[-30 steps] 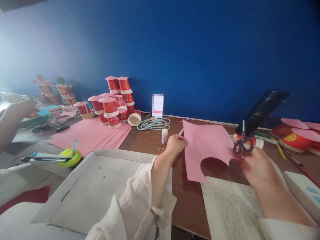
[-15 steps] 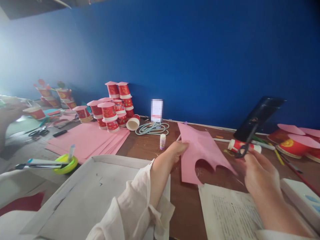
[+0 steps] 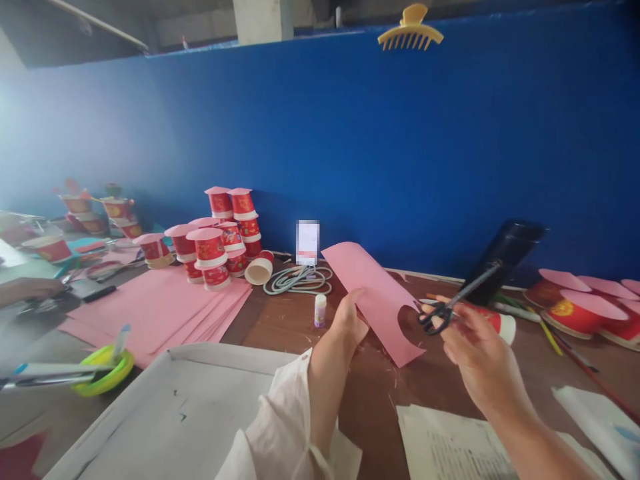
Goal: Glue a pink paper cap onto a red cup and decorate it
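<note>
My left hand [image 3: 353, 321] is closed on the left edge of a pink sheet of paper [image 3: 373, 290], held up over the brown table [image 3: 285, 320]. A rounded piece is cut out of the sheet's lower right edge. In my right hand [image 3: 483, 360] is a pair of dark-handled scissors [image 3: 440, 319], beside the paper's right edge. Their blades point up and right, away from the sheet. A red paper cup [image 3: 506, 328] lies on its side, partly hidden behind the right hand.
Red cups with pink discs [image 3: 209, 248] are stacked left, behind pink sheets [image 3: 165, 313]. A glue stick [image 3: 320, 311], coiled cable [image 3: 295, 280] and phone [image 3: 307, 241] lie ahead. A black bottle [image 3: 505, 257] stands right. A grey tray [image 3: 215, 387] sits front left; another person's hand [image 3: 37, 291] shows far left.
The pink sheet has turned and tilted in my left hand, its cut edge now facing right. My right hand has brought the scissors leftward to the sheet. The camera view has tipped upward.
</note>
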The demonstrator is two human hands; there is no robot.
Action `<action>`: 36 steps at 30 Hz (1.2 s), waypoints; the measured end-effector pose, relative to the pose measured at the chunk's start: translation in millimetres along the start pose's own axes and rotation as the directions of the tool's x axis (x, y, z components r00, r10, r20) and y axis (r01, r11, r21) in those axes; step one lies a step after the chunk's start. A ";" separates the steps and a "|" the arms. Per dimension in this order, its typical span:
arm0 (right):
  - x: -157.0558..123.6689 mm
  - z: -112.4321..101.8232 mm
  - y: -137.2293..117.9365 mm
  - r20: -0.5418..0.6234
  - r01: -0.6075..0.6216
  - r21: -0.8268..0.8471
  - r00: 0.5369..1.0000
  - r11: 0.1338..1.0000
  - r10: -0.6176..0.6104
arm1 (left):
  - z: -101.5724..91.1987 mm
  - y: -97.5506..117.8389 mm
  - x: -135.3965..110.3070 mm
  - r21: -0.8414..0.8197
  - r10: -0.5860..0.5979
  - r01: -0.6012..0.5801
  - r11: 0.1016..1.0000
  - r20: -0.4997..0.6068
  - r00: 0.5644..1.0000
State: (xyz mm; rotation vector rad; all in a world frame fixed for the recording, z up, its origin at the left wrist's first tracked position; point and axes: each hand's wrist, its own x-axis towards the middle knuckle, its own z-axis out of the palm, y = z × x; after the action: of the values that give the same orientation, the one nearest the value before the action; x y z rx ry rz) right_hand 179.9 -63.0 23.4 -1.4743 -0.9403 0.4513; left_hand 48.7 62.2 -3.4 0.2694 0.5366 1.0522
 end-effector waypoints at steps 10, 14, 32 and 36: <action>-11.3 15.3 33.0 0.161 -0.182 0.152 0.974 0.972 0.157 | -5.1 -5.4 9.9 0.115 -0.076 0.094 0.989 -0.148 0.986; -14.6 11.9 31.6 0.233 -0.325 0.169 0.930 0.930 0.283 | -3.5 -0.5 10.6 0.033 0.010 -0.007 0.999 -0.092 0.996; -17.2 16.6 28.6 0.394 -0.418 -0.134 0.810 0.899 0.435 | -5.6 12.6 4.6 -0.105 -0.016 0.033 0.994 0.167 0.986; -15.7 15.1 34.8 0.423 -0.377 -0.157 0.809 0.913 0.408 | -5.6 12.3 4.5 -0.108 -0.037 0.055 0.993 0.165 0.986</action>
State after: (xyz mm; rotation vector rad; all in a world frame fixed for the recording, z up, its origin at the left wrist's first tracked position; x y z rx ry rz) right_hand 169.0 -62.0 -16.1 -1.6669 -1.0088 1.1162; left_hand 38.2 71.8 -3.7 0.2400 0.3336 1.0021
